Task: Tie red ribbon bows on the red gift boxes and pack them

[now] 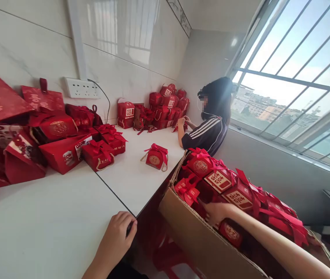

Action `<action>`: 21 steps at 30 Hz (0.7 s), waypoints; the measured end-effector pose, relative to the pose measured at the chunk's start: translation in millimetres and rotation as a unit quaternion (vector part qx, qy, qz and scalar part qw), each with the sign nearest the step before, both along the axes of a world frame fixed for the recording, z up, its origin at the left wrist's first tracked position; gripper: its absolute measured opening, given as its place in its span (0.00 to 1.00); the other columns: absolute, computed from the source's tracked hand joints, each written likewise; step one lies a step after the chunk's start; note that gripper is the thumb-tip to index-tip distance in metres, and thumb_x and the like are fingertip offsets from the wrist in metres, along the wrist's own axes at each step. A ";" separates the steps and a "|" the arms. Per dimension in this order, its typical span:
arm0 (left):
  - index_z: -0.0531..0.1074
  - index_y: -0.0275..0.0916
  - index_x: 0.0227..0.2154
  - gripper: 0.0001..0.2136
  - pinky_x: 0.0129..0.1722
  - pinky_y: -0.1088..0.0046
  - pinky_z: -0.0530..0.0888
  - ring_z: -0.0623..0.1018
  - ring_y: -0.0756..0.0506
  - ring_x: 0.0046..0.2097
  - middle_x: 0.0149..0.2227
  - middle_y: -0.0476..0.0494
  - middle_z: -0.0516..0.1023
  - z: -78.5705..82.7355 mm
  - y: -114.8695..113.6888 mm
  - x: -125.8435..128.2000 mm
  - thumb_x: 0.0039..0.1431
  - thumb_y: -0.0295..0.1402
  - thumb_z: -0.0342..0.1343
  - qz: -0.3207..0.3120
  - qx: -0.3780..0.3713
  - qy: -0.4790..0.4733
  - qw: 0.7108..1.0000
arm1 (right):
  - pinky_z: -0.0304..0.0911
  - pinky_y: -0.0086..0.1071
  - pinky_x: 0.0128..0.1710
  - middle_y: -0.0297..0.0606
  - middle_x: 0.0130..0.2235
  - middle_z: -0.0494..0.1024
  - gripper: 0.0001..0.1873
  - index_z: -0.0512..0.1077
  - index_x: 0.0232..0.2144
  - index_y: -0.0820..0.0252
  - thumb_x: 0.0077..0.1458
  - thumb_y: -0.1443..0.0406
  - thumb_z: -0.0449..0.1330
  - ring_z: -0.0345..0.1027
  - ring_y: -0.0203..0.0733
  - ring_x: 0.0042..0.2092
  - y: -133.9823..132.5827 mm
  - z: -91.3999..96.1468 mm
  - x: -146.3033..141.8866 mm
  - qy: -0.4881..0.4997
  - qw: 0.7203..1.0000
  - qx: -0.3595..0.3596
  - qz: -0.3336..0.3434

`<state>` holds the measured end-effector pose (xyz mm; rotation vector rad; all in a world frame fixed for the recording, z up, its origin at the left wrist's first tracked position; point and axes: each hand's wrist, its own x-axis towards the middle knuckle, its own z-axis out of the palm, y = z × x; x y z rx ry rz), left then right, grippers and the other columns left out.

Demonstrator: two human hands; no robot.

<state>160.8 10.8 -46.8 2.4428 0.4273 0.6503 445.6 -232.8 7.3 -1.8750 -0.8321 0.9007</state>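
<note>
My left hand (117,231) rests at the corner of the white table, fingers curled in, with nothing visible in them. My right hand (217,212) reaches down into an open cardboard carton (194,228) packed with red gift boxes. Its fingers are beside a small red gift box with a ribbon bow (187,190); the fingertips are partly hidden, so a grip cannot be made out. Below that hand sits another red box with a round gold emblem (230,233). Larger boxes with cream label panels (219,180) line the carton's far side. One beribboned gift box with rope handles (155,157) stands alone on the table.
Many red boxes and bags (57,151) crowd the table's left side, below a power strip (82,88). More boxes (165,106) are stacked at the back wall. A co-worker (208,124) handles something red there. A red stool (171,254) stands under the carton; a barred window (293,77) is right.
</note>
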 end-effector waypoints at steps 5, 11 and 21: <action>0.69 0.40 0.24 0.11 0.36 0.66 0.71 0.73 0.45 0.34 0.28 0.47 0.75 1.2 -2.8 1.1 0.58 0.32 0.45 0.006 -0.022 0.011 1.000 | 0.66 0.32 0.26 0.33 0.24 0.75 0.16 0.71 0.33 0.59 0.44 0.55 0.62 0.68 0.37 0.21 109.2 77.5 20.4 -0.268 0.945 -0.154 0.103; 0.69 0.40 0.24 0.12 0.38 0.65 0.71 0.73 0.45 0.36 0.30 0.47 0.74 1.4 -5.7 -2.3 0.59 0.31 0.43 0.013 -0.073 0.026 0.997 | 0.52 0.50 0.54 0.59 0.58 0.55 0.52 0.58 0.55 0.65 0.25 0.62 0.72 0.55 0.64 0.57 241.0 58.9 19.2 -0.334 0.938 -0.087 0.034; 0.69 0.40 0.25 0.11 0.40 0.63 0.70 0.73 0.45 0.37 0.30 0.46 0.75 3.8 -4.9 -3.8 0.59 0.31 0.43 0.010 -0.066 0.035 0.997 | 0.64 0.45 0.48 0.44 0.45 0.72 0.36 0.61 0.48 0.60 0.38 0.49 0.59 0.68 0.49 0.47 186.7 74.1 22.4 -0.106 0.988 0.097 0.057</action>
